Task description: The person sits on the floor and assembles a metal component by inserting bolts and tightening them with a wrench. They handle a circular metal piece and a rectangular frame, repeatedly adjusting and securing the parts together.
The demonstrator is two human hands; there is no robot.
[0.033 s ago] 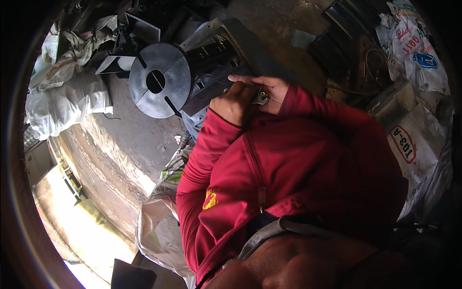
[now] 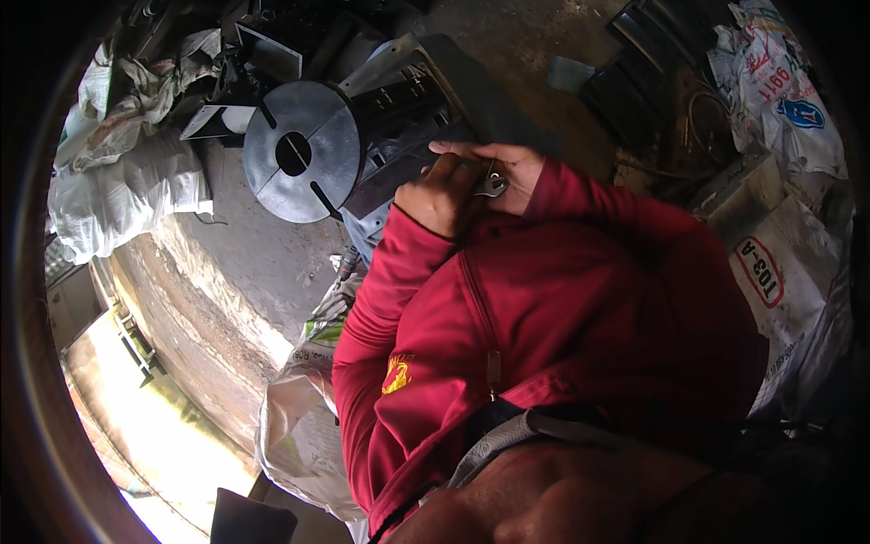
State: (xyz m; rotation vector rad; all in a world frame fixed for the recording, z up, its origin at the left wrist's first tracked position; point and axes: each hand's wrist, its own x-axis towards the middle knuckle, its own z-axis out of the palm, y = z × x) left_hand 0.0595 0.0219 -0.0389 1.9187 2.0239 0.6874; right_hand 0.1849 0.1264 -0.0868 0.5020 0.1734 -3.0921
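Observation:
Close together in front of my red-sleeved chest, both hands meet at the near edge of a dark metal assembly (image 2: 390, 172). The fingers of my left hand (image 2: 433, 198) are curled; what they pinch is hidden. My right hand (image 2: 515, 174) is partly closed, palm turned inward, around a small shiny metal piece (image 2: 492, 185) with a notch or hole in it. Its fingertips reach over the left hand. Left of the hands stands a round grey metal disc (image 2: 322, 181) with a central hole and dark slots.
White sacks (image 2: 127, 195) lie at the far left, and more printed sacks (image 2: 788, 272) stand at the right. Black curved metal parts (image 2: 634, 100) rest at the back right. A plastic sack (image 2: 304, 426) sits beside my left arm. A handled tool (image 2: 347, 263) lies near my left sleeve.

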